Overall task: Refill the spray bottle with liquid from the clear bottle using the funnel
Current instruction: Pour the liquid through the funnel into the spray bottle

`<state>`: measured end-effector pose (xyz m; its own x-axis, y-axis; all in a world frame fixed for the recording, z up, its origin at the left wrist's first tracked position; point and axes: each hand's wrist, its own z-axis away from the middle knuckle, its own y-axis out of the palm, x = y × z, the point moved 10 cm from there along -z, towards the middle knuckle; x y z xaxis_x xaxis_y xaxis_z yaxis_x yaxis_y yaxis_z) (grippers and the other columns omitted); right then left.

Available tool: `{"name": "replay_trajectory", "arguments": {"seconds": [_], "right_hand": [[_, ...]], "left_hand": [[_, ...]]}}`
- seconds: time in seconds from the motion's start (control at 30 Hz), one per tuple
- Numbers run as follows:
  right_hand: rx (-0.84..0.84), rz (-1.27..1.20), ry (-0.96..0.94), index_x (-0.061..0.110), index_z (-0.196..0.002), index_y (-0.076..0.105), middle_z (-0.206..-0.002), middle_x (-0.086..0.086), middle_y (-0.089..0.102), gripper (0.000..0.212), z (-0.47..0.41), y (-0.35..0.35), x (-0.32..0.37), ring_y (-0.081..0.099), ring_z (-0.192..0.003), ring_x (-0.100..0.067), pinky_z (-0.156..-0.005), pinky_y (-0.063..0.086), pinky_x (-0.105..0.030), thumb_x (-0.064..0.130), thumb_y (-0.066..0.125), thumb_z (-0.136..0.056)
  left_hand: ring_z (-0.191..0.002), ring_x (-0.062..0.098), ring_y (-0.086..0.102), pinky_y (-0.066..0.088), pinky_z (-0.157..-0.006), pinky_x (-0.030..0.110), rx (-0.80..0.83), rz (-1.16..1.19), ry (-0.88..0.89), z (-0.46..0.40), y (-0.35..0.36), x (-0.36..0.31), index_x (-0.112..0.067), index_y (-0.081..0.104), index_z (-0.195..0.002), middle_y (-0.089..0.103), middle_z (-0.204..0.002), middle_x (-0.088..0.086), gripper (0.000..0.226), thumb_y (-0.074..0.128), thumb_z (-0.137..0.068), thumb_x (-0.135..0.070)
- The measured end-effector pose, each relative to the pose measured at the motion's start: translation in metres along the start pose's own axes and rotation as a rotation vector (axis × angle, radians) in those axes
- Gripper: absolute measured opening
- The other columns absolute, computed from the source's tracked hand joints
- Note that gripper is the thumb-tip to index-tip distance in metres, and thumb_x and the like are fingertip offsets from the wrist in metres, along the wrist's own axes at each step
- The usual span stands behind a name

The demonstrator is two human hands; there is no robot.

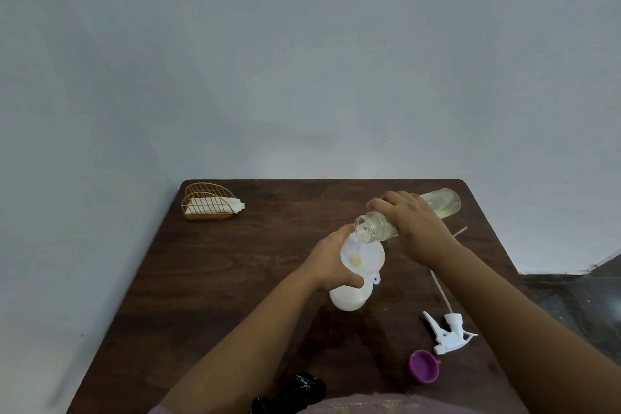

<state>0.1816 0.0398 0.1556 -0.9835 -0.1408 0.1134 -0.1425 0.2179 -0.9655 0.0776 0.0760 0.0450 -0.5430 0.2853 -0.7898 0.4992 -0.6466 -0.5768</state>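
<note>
Dark wood-grain table, matt; clear glossy plastic bottle; gold wire rack.

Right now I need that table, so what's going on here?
A person is refilling a white spray bottle. The left hand grips its neck, steadying a white funnel seated in the opening. The right hand holds the clear bottle tipped nearly flat, pouring pale yellowish liquid into the funnel. The spray head lies unscrewed on the table, near a purple funnel.
</note>
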Motion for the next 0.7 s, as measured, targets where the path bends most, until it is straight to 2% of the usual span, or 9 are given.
{"name": "replay_trajectory", "arguments": {"seconds": [0.23,0.5,0.7], "right_hand": [[0.010,0.003,-0.002,0.024,-0.113,0.058,-0.102,0.001,0.060,0.045,0.0007,0.0011,-0.0004,0.055,-0.094,-0.021,-0.088,0.038,-0.033,0.017,0.075,-0.072],[0.028,0.001,0.015,0.025,-0.115,0.056,-0.105,0.003,0.059,0.043,0.0007,0.0001,-0.0032,0.053,-0.097,-0.020,-0.091,0.037,-0.033,0.017,0.071,-0.075],[0.028,-0.002,0.026,0.024,-0.115,0.058,-0.105,0.001,0.060,0.044,0.0029,0.0015,-0.0022,0.054,-0.097,-0.022,-0.090,0.038,-0.035,0.015,0.073,-0.075]], "left_hand": [[-0.108,0.012,0.050,0.052,-0.088,0.037,0.003,-0.002,-0.005,0.0017,-0.0008,-0.0021,-0.043,0.032,-0.132,0.046,-0.119,-0.018,0.091,0.080,-0.056,-0.031],[-0.116,0.015,0.048,0.050,-0.093,0.039,0.007,-0.007,-0.013,0.0028,-0.0012,-0.0035,-0.040,0.030,-0.136,0.046,-0.134,-0.009,0.094,0.081,-0.059,-0.028],[-0.116,0.014,0.048,0.050,-0.094,0.041,-0.002,0.001,0.002,0.0050,-0.0040,-0.0042,-0.040,0.032,-0.135,0.047,-0.133,-0.010,0.091,0.082,-0.060,-0.026]]}}
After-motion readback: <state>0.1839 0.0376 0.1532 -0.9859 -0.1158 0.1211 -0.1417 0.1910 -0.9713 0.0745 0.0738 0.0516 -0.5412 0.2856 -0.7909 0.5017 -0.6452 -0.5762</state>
